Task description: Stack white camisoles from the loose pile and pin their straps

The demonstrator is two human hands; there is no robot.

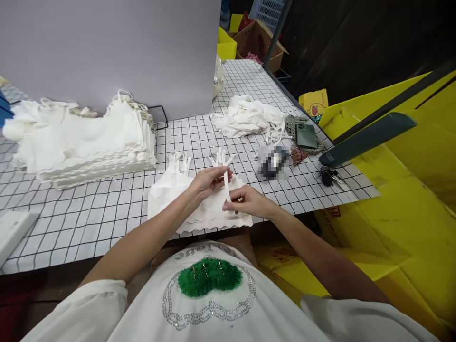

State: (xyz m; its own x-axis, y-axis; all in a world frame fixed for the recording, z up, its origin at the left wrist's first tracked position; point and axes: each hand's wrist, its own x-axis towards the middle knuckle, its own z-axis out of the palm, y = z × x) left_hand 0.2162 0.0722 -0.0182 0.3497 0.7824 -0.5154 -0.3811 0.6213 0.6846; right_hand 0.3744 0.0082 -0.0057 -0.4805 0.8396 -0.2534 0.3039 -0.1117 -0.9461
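A small pile of white scallop-edged garments [167, 197] lies at the near edge of the grid-patterned table [107, 213]. Over it, my left hand [208, 182] pinches the upper end of a narrow white strap [226, 184]. My right hand [249, 202] grips the same strap's lower end, so the strap runs taut between both hands. More loose straps [221, 157] stick up behind the pile.
A tall stack of white garments [89, 137] sits at the left. A heap of white straps [249, 116], a green phone [306, 135] and keys [329, 176] lie at the right. A grey board [107, 47] stands behind. Yellow bins [409, 190] flank the table's right side.
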